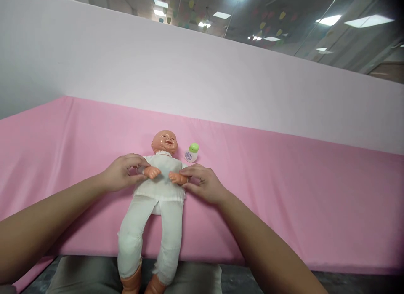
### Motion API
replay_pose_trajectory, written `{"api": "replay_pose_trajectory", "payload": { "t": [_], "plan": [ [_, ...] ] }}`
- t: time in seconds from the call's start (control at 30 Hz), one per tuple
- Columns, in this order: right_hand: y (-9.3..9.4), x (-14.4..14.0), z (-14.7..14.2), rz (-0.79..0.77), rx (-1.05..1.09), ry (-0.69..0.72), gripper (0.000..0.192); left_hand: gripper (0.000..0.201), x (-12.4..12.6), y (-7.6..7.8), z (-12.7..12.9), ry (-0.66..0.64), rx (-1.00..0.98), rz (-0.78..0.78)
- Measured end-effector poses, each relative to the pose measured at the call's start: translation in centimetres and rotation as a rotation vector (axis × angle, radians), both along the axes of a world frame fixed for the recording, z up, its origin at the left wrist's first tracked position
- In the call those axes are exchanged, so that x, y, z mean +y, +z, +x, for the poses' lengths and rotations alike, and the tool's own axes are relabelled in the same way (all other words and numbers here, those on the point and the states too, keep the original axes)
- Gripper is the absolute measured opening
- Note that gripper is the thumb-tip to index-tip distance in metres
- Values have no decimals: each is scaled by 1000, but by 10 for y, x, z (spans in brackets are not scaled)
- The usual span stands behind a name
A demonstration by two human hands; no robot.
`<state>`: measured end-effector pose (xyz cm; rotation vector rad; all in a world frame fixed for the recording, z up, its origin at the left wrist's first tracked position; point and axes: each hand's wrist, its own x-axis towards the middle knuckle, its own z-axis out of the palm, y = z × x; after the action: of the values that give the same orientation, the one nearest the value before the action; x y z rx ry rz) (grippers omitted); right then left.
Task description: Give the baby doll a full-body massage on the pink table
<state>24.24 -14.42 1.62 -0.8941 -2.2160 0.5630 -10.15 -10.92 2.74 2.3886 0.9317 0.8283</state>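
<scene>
Both hands hold the doll's wrists.
Left hand (121, 172) and right hand (202, 182) pinch them; doll (159, 188) lies lengthwise toward the person (bottle (191, 153) beside its head).

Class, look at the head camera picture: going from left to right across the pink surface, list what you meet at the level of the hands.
left hand → doll → right hand; the small green-capped bottle stands just behind, overlapping the right hand's span, on the pink sheet.

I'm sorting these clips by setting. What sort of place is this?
Probably a staged baby-care practice station inside an office-like hall. A doll in white clothes lies on a pink sheet, both hands on its arms, a small green-capped bottle beside its head, with ceiling light panels above the backdrop.
</scene>
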Motion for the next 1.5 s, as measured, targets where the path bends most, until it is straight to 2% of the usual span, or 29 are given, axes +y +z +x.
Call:
{"api": "replay_pose_trajectory", "payload": {
  "t": [0.13, 0.23, 0.3, 0.37, 0.47, 0.53, 0.63, 0.7, 0.77, 0.83, 0.9, 1.0, 1.1, 1.2, 1.3, 1.37, 1.43, 1.5],
  "plan": [
    [-7, 17, 16, -106, 285, -297, 45, 52, 10, -5, -8, 226, -205, -112],
    [-12, 35, 36, -210, 533, -471, 69, 66, 29, -11, -22, 354, -425, -241],
    [-14, 44, 50, -337, 554, -577, 81, 63, 43, -16, -34, 448, -498, -357],
    [-17, 50, 63, -499, 501, -634, 84, 61, 56, -21, -46, 518, -523, -447],
    [-21, 53, 73, -650, 412, -595, 79, 64, 67, -28, -56, 508, -541, -524],
    [-22, 52, 73, -626, 408, -569, 79, 65, 67, -28, -57, 466, -541, -527],
    [-16, 46, 63, -479, 468, -536, 87, 66, 56, -22, -49, 398, -528, -438],
    [-11, 37, 51, -353, 490, -457, 85, 65, 43, -14, -40, 325, -508, -341],
    [-4, 24, 35, -234, 426, -348, 66, 59, 27, -5, -29, 241, -427, -242],
    [1, 11, 19, -124, 242, -255, 39, 47, 12, 2, -18, 150, -242, -132],
    [5, 0, 6, -13, 46, -140, 24, 35, 2, 5, -9, 36, -83, -11],
    [5, -6, -2, 90, -99, 6, 27, 30, -4, 4, -2, -66, 11, 124],
    [0, -2, 0, 93, -118, 32, 33, 31, -2, 0, -1, -62, 35, 144],
    [-5, 6, 6, 36, -29, -99, 36, 37, 2, -1, -4, 72, 1, 77],
    [-8, 18, 17, -60, 236, -333, 43, 55, 13, 0, -15, 363, -144, -37],
    [-11, 29, 29, -130, 450, -454, 55, 66, 26, -2, -27, 539, -253, -118],
    [-15, 41, 44, -234, 569, -552, 72, 72, 40, -7, -40, 631, -327, -221],
    [-20, 50, 58, -406, 577, -618, 80, 77, 54, -15, -53, 627, -388, -358]
  ]
}}
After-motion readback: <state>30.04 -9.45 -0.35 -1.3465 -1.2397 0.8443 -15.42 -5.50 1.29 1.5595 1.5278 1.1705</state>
